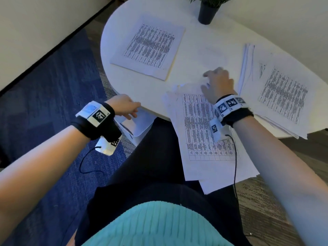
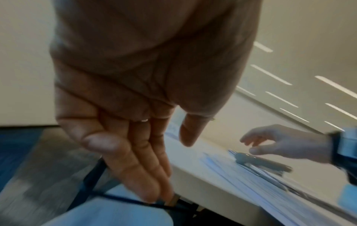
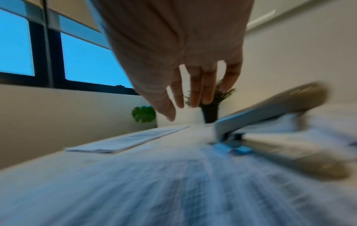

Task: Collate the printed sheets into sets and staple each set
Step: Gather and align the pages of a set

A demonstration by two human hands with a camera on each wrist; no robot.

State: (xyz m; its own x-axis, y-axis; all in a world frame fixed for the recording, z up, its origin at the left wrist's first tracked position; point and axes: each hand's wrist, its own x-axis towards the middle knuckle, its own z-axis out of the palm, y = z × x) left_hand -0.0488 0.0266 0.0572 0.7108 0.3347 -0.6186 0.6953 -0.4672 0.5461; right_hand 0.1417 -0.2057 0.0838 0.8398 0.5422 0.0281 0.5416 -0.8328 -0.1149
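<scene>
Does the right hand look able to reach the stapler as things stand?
Probably yes. The right hand hovers open just above the stapler, which lies on the near stack of printed sheets; nothing sits between them.

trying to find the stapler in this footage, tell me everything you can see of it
The stapler is a long grey one, plastic or metal by its look, blurred in both wrist views. Its top arm tilts up from the base, so the mouth is open, with a small dark part showing inside. It lies on the set of printed sheets near the table edge. The right hand hovers open just above it, not gripping. In the head view that hand hides it.
</scene>
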